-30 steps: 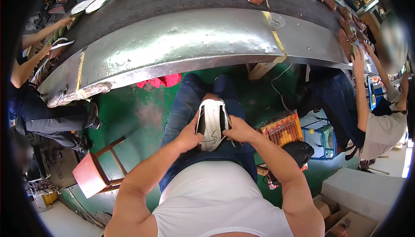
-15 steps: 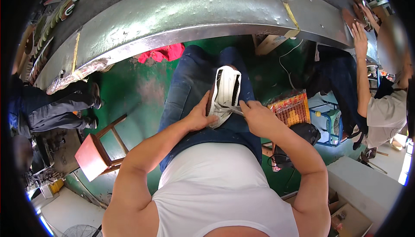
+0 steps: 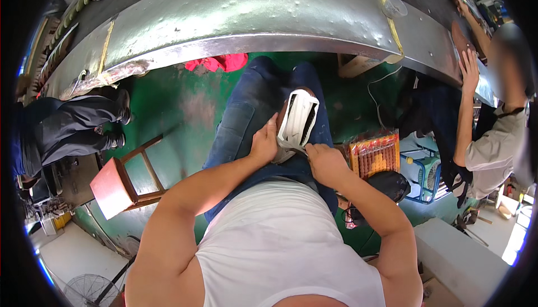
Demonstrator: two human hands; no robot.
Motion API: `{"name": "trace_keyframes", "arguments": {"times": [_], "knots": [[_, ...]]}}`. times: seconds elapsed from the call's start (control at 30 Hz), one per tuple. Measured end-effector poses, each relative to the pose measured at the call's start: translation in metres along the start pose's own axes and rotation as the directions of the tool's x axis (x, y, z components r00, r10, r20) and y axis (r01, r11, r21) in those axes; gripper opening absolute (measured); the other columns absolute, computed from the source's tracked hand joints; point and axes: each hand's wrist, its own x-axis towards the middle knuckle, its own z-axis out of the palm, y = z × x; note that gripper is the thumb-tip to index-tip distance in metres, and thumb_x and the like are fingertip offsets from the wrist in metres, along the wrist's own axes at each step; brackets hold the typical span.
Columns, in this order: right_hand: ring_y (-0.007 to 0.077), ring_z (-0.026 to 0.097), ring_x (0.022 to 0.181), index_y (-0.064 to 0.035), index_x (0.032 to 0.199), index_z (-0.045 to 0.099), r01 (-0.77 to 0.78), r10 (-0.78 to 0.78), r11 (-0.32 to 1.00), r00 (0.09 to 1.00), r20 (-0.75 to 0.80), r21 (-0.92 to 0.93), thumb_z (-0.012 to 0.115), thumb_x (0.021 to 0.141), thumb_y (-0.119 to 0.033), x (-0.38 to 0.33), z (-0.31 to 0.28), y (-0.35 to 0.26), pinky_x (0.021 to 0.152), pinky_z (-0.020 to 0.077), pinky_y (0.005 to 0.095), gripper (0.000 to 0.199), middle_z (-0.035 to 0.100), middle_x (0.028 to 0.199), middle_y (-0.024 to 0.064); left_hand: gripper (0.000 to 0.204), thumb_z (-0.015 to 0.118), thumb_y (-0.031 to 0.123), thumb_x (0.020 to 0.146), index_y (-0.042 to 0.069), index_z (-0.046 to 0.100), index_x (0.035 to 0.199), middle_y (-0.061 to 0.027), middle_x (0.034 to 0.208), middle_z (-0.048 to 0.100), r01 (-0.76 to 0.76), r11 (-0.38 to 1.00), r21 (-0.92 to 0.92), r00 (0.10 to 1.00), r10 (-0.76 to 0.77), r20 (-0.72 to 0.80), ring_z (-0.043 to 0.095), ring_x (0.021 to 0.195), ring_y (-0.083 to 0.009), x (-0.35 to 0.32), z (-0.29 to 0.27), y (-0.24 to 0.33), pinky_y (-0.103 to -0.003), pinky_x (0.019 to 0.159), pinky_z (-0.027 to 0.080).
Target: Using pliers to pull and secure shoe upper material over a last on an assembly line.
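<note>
In the head view, one shoe (image 3: 298,117) lies at centre over your thighs (image 3: 228,139), long axis steep, leaning upper right; toe direction is unclear. Your left hand (image 3: 265,143) grasps its left side; your right hand (image 3: 327,164) curls by its lower right, its grip unclear. Upper right, one clear cup (image 3: 395,8) has indistinct contents.

Room on the left, clutter on the right

The left hand (image 3: 264,143) has a wide gap over the green floor (image 3: 162,105) before the red-topped stool (image 3: 115,186). Ahead, the bench (image 3: 241,13) bars the way near the knees (image 3: 259,69), a clear cup (image 3: 395,7) on its right part. Out past the right hand (image 3: 325,163), a beaded mat (image 3: 374,158) and a black bag (image 3: 389,185) narrow the passage.
</note>
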Motion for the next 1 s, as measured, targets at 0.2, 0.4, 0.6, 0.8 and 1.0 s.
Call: {"name": "trace_keyframes", "arguments": {"times": [0.2, 0.4, 0.6, 0.8, 1.0], "knots": [[0.0319, 0.065, 0.087, -0.0003, 0.101, 0.056, -0.049, 0.05, 0.998, 0.997, 0.055, -0.029, 0.061, 0.081, -0.006, 0.001, -0.022, 0.008, 0.074, 0.0541, 0.0391, 0.021, 0.063, 0.091, 0.015, 0.05, 0.033, 0.03, 0.105, -0.004, 0.048, 0.139, -0.0285, 0.134, 0.054, -0.208, 0.964, 0.162, 0.978, 0.206, 0.032, 0.054, 0.122, -0.0438, -0.003, -0.004, 0.005, -0.042, 0.105, 0.043], [0.0317, 0.067, 0.085, 0.0004, 0.105, 0.053, -0.208, 0.196, 0.969, 0.976, -0.095, -0.136, 0.062, 0.086, -0.009, 0.01, -0.017, 0.017, 0.069, 0.0562, 0.039, 0.023, 0.063, 0.095, 0.0165, 0.052, 0.041, 0.028, 0.102, 0.008, 0.035, 0.15, -0.0268, 0.153, 0.03, -0.456, 0.792, 0.406, 0.889, 0.387, 0.244, 0.058, 0.114, -0.0461, -0.001, -0.009, 0.008, -0.045, 0.097, 0.05], [0.0305, 0.07, 0.078, 0.0019, 0.098, 0.055, -0.238, 0.234, 0.971, 0.966, 0.107, 0.03, 0.062, 0.091, -0.018, 0.0, -0.01, 0.057, 0.065, 0.0546, 0.039, 0.022, 0.066, 0.082, 0.0192, 0.055, 0.045, 0.026, 0.101, 0.025, 0.03, 0.153, -0.0301, 0.156, 0.017, -0.55, 0.686, 0.476, 0.813, 0.31, 0.493, 0.064, 0.1, -0.0489, 0.003, -0.022, 0.029, -0.048, 0.084, 0.056], [0.0429, 0.065, 0.08, 0.0014, 0.102, 0.056, -0.403, 0.373, 0.766, 0.913, 0.164, 0.501, 0.059, 0.095, -0.024, 0.013, -0.056, 0.043, 0.072, 0.0522, 0.0476, 0.027, 0.066, 0.087, 0.0243, 0.056, 0.045, 0.028, 0.101, 0.029, 0.027, 0.154, -0.0356, 0.153, 0.017, -0.536, 0.672, 0.511, 0.79, 0.187, 0.583, 0.067, 0.088, -0.0487, 0.013, -0.029, 0.044, -0.048, 0.08, 0.058], [0.0466, 0.064, 0.083, 0.0018, 0.095, 0.055, -0.285, 0.283, 0.948, 0.959, 0.033, 0.142, 0.047, 0.101, -0.035, 0.034, -0.012, 0.052, 0.076, 0.0511, 0.0527, 0.038, 0.066, 0.092, 0.0268, 0.059, 0.051, 0.029, 0.099, 0.024, 0.028, 0.153, -0.0351, 0.154, 0.016, -0.511, 0.697, 0.503, 0.766, 0.104, 0.634, 0.064, 0.096, -0.0494, 0.005, -0.037, 0.059, -0.047, 0.087, 0.055]]}}
